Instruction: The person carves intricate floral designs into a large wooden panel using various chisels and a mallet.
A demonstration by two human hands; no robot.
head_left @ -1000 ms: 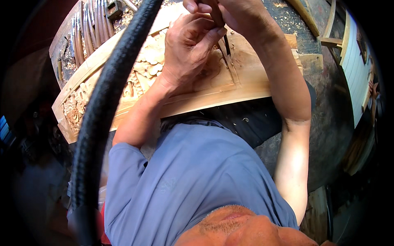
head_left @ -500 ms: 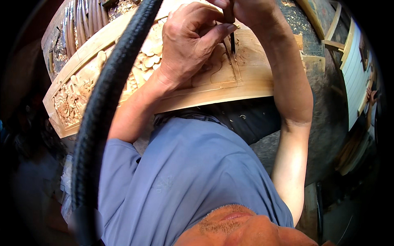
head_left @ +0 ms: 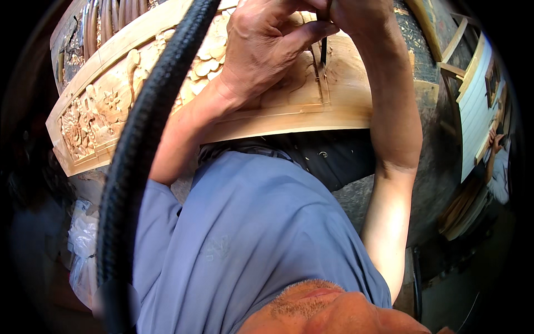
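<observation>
A pale wooden panel (head_left: 289, 123) with carved relief lies across the space before me. My left hand (head_left: 261, 50) is over its middle, thumb and fingers closed round the shaft of a carving chisel (head_left: 324, 51). The chisel's narrow dark blade points down at the panel, near a straight cut line by the border. My right hand (head_left: 359, 14), at the top edge of the view, is closed on the upper part of the same chisel; its fingers are partly cut off. Carved flowers and leaves (head_left: 206, 64) stand out left of my left hand.
Several long-handled tools (head_left: 105, 25) lie among wood shavings at the far left. A thick black cable (head_left: 147, 128) crosses the near left. Wooden strips and a pale slatted board (head_left: 475, 111) are at the right, with another person's hand (head_left: 495, 142) beyond. A clear plastic bag (head_left: 83, 239) sits lower left.
Both hands and the chisel have shifted slightly up and right in view. The panel appears a little higher and further left at its left end. Both hands keep their grip.
</observation>
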